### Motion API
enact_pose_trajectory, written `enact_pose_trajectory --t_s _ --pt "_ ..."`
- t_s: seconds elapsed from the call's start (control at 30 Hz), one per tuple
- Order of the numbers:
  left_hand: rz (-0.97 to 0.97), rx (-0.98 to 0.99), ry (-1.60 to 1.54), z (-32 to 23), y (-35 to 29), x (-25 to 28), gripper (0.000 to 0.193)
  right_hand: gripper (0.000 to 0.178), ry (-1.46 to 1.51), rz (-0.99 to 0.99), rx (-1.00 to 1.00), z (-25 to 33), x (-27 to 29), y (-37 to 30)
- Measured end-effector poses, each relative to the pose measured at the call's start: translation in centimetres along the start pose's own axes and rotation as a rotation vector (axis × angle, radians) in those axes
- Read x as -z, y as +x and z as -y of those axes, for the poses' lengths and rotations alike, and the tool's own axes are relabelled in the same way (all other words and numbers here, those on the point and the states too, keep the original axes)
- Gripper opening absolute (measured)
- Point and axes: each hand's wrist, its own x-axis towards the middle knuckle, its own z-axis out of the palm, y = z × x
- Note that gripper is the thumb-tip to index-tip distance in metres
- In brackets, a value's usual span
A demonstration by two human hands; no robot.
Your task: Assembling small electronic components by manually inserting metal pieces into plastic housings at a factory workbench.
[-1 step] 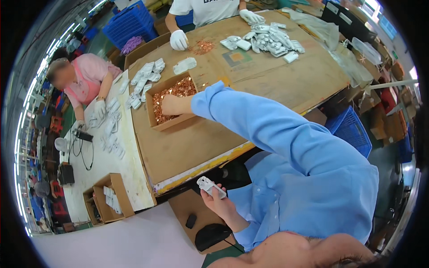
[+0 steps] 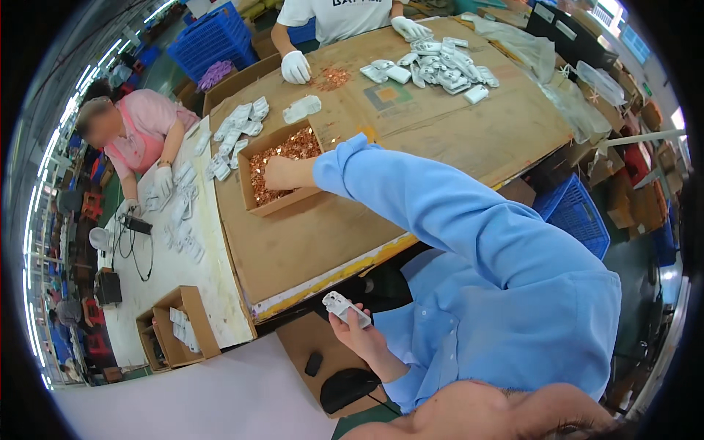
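My left hand point(image 2: 359, 334) is wrapped round a white plastic housing point(image 2: 346, 309) with moulded hollows, held beside the table's near edge. My right arm stretches across the table. At its end my right hand point(image 2: 282, 173) is in an open cardboard box point(image 2: 282, 203) full of small copper-coloured metal pieces point(image 2: 299, 144). Its fingers are curled down among the pieces, and whatever they hold is hidden. Just behind the box lies a single white housing point(image 2: 302, 109). More white housings point(image 2: 238, 125) lie in a loose group to the box's left.
Across the table point(image 2: 330, 242), a person's gloved hand point(image 2: 295, 67) rests by scattered copper pieces point(image 2: 334, 78), near a pile of white housings point(image 2: 447, 64). A co-worker in pink point(image 2: 150, 121) sits left. A smaller cardboard box point(image 2: 198, 315) and blue crates point(image 2: 576, 216) stand around.
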Motion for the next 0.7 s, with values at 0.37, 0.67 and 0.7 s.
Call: enact_pose_trajectory --t_s 0.37,0.67,0.7 --pt "0.070 0.073 0.000 0.5 -0.1 0.1 0.043 0.019 0.272 -0.074 -0.167 -2.2 3.1 -4.3" --pt "0.165 -0.056 0.215 0.4 1.3 -4.1 0.041 0.017 0.843 -0.221 0.028 1.9 12.6 -17.2" --pt "0.197 -0.084 0.274 0.3 1.3 -5.3 0.040 0.016 0.885 -0.218 0.090 3.1 12.6 -18.8"
